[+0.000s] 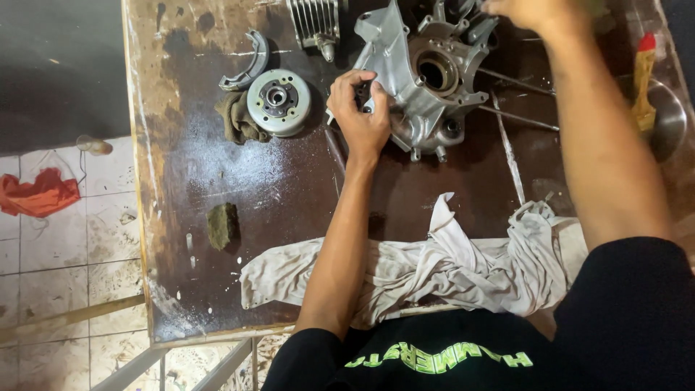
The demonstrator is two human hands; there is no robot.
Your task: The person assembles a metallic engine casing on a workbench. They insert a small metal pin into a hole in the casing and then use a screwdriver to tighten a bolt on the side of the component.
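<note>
Worn brown table [217, 181], oil-stained. Left of the work lie a round flywheel rotor [279, 102] on a dark rag [233, 119], a curved brake shoe [250, 64] beyond it, and a finned cylinder block [313, 22] at the far edge. A greenish sponge [222, 225] sits nearer; a crumpled white cloth [449, 268] is spread along the near edge. Thin metal rods [517, 116] jut out to the right.

Silver engine crankcase [427, 76] — far centre of the table, round bore facing up, long axis running from near-left to far-right. Left hand [360, 112] is curled on its near-left edge, fingers bent around the casting. Right hand [525, 11] rests at its far side — grip cut off by the frame, cannot tell.
</note>
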